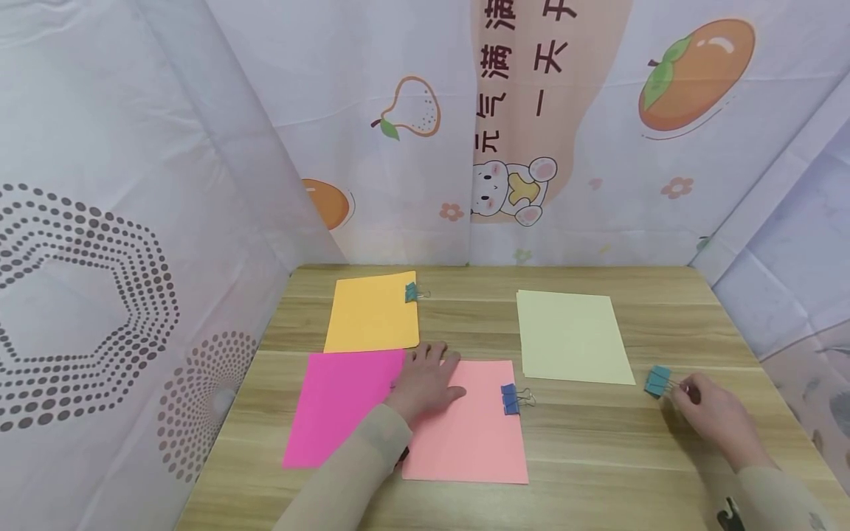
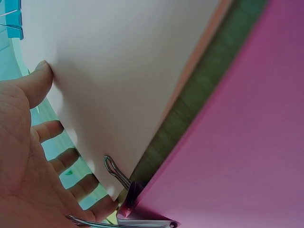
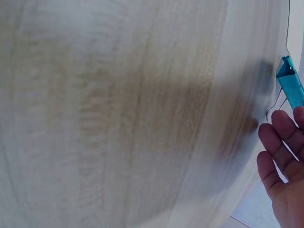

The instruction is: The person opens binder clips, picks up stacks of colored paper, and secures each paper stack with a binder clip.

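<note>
My left hand rests over the salmon-pink paper and the right edge of the magenta paper, fingers spread and gripping nothing. A dark binder clip with wire handles bites the magenta paper's edge beside that hand. On the right edge of the salmon-pink paper sits a blue binder clip. At the right side of the table, my right hand pinches the wire handles of a teal binder clip. Close to that clip lies a stack of pale yellow paper, with no clip visible on it.
Yellow-orange paper with a teal clip on its right edge lies at the back left. Everything sits on a wood-grain table. Printed curtains hang behind the table and along both sides.
</note>
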A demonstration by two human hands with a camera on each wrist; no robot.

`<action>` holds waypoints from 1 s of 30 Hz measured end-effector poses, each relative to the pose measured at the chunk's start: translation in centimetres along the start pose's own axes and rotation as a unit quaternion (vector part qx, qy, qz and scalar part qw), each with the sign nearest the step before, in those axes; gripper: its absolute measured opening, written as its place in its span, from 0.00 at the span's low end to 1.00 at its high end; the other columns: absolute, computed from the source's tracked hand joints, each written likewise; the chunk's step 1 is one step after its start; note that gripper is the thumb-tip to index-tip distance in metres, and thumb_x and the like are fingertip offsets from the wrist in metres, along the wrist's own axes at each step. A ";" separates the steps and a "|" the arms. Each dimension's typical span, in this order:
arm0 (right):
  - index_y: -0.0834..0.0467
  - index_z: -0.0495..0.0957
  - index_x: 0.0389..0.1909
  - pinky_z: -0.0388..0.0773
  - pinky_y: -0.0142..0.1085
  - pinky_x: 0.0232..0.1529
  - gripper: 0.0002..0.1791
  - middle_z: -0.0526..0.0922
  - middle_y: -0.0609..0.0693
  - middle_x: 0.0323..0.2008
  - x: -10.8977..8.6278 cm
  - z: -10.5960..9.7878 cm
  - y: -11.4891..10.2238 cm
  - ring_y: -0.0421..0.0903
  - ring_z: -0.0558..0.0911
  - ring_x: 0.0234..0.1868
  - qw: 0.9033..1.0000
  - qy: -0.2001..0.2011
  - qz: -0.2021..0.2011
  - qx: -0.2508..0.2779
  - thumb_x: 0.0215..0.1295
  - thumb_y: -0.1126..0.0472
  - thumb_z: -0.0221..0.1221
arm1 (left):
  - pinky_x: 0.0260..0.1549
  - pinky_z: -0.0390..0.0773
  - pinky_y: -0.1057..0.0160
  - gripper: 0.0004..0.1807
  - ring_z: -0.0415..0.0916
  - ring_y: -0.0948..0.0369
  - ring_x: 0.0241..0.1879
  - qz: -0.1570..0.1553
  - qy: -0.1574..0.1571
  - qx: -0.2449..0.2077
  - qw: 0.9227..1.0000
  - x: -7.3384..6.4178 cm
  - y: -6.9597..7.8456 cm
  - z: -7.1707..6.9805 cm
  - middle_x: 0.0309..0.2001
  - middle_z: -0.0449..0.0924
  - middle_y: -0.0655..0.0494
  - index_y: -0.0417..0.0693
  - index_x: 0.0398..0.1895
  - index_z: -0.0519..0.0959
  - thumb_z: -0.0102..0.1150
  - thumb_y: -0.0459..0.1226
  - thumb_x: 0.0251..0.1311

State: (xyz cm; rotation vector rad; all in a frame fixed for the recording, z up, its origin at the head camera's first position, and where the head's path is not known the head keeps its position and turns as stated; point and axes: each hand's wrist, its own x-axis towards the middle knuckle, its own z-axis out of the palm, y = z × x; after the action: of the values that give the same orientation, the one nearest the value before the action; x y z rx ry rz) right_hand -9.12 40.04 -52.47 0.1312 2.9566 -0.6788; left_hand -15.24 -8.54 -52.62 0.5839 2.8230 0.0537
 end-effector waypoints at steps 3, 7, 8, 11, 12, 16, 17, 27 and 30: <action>0.72 0.74 0.46 0.77 0.57 0.37 0.21 0.82 0.68 0.38 0.0 -0.1 -0.1 0.62 0.81 0.38 1.000 -0.001 -0.003 0.002 0.76 0.54 0.51 | 0.70 0.58 0.39 0.38 0.52 0.42 0.76 0.001 0.001 -0.001 1.000 0.0 0.0 0.0 0.77 0.57 0.49 0.61 0.77 0.64 0.52 0.64 0.68; 0.71 0.74 0.45 0.77 0.51 0.34 0.19 0.82 0.65 0.36 -0.2 0.0 -0.1 0.60 0.81 0.36 1.000 0.005 -0.011 0.002 0.75 0.55 0.52 | 0.69 0.59 0.39 0.37 0.53 0.42 0.76 0.003 0.003 0.000 1.000 0.1 -0.1 0.2 0.77 0.57 0.50 0.62 0.76 0.64 0.52 0.64 0.68; 0.70 0.74 0.45 0.77 0.49 0.33 0.19 0.83 0.64 0.35 -0.2 0.1 0.0 0.59 0.81 0.36 1.000 0.009 -0.013 0.000 0.75 0.55 0.52 | 0.69 0.59 0.39 0.37 0.53 0.42 0.75 0.003 0.003 0.001 1.000 0.2 -0.1 0.2 0.77 0.57 0.50 0.62 0.76 0.64 0.52 0.65 0.68; 0.69 0.74 0.44 0.75 0.46 0.32 0.17 0.82 0.62 0.34 -0.3 0.2 0.1 0.57 0.81 0.34 1.000 0.016 -0.020 -0.003 0.74 0.55 0.53 | 0.69 0.59 0.39 0.38 0.52 0.42 0.76 0.003 0.002 0.004 1.000 0.2 -0.1 0.3 0.77 0.57 0.50 0.62 0.76 0.64 0.51 0.65 0.68; 0.68 0.75 0.43 0.75 0.46 0.32 0.17 0.83 0.61 0.34 -0.3 0.3 0.1 0.57 0.81 0.34 0.999 0.021 -0.023 -0.006 0.74 0.56 0.54 | 0.69 0.59 0.39 0.38 0.52 0.42 0.76 0.003 0.001 0.004 1.000 0.2 -0.1 0.3 0.77 0.57 0.50 0.62 0.76 0.64 0.51 0.65 0.68; 0.66 0.76 0.41 0.75 0.45 0.32 0.14 0.83 0.59 0.33 -0.5 0.4 0.1 0.54 0.80 0.34 0.999 0.034 -0.033 -0.007 0.73 0.57 0.55 | 0.70 0.58 0.39 0.38 0.51 0.42 0.76 0.001 -0.002 0.004 1.000 0.2 -0.1 0.3 0.77 0.56 0.50 0.62 0.77 0.63 0.51 0.65 0.68; 0.66 0.76 0.41 0.75 0.45 0.33 0.13 0.83 0.59 0.33 -0.5 0.5 0.1 0.54 0.81 0.34 0.998 0.040 -0.037 -0.007 0.72 0.57 0.56 | 0.69 0.58 0.39 0.38 0.51 0.42 0.76 0.001 -0.001 0.004 1.000 0.2 -0.1 0.4 0.77 0.56 0.50 0.62 0.77 0.63 0.51 0.65 0.68; 0.60 0.78 0.35 0.74 0.44 0.31 0.08 0.84 0.53 0.30 -0.6 0.7 0.0 0.50 0.80 0.32 0.997 0.055 -0.054 -0.010 0.70 0.59 0.59 | 0.70 0.57 0.39 0.38 0.51 0.42 0.76 0.000 -0.002 -0.001 1.000 0.3 -0.3 0.5 0.77 0.56 0.50 0.62 0.77 0.62 0.51 0.64 0.68; 0.59 0.78 0.35 0.74 0.44 0.31 0.07 0.84 0.53 0.30 -0.7 0.7 0.0 0.50 0.80 0.32 0.997 0.056 -0.056 -0.014 0.70 0.59 0.61 | 0.70 0.57 0.39 0.38 0.51 0.42 0.76 0.000 0.000 0.000 1.000 0.3 -0.3 0.6 0.77 0.56 0.50 0.62 0.77 0.62 0.52 0.65 0.68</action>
State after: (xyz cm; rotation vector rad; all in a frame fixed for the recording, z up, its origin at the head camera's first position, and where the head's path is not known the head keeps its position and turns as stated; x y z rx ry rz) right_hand -8.42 39.71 -53.01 0.0021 3.0983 -0.6647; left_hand -15.45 -8.69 -53.28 0.5840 2.8230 0.0545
